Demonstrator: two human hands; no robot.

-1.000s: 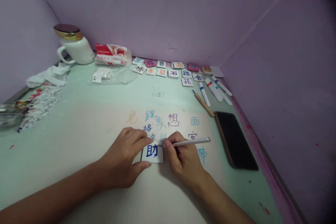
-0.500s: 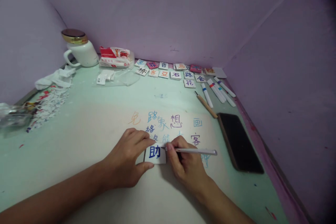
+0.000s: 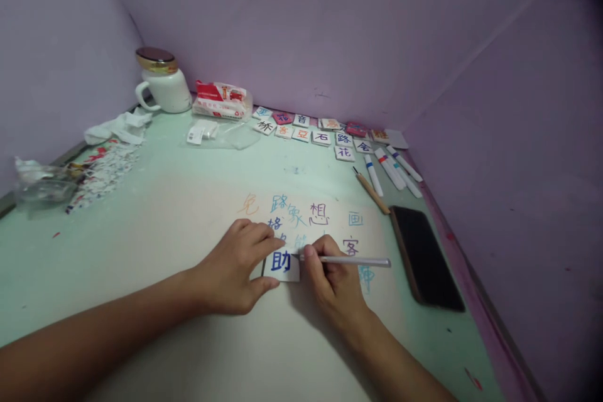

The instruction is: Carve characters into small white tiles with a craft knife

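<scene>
A small white square block (image 3: 288,272) with a dark blue character on its face lies on the paper in front of me. My left hand (image 3: 245,264) grips it from the left, the fingers at its top edge and the thumb at its lower edge. In my right hand (image 3: 332,273) is a slim silver craft knife (image 3: 360,260), pinched like a pen. Its dark tip is at the upper right of the block, close to the character; whether it touches is too small to tell. Coloured characters are written on the paper (image 3: 207,201) beyond my hands, some hidden by my fingers.
A phone (image 3: 426,257) lies at the right, near a wooden-handled carving tool (image 3: 372,191) and several white markers (image 3: 389,169). Character blocks (image 3: 321,137) line the back, beside a tissue pack (image 3: 223,100) and lidded mug (image 3: 167,91). Shavings (image 3: 106,173) and a plastic bag (image 3: 44,188) are left.
The view has shifted a little, so most of the scene sits further right. My hands keep their hold on the block and the knife, with the tip still at the block's upper right.
</scene>
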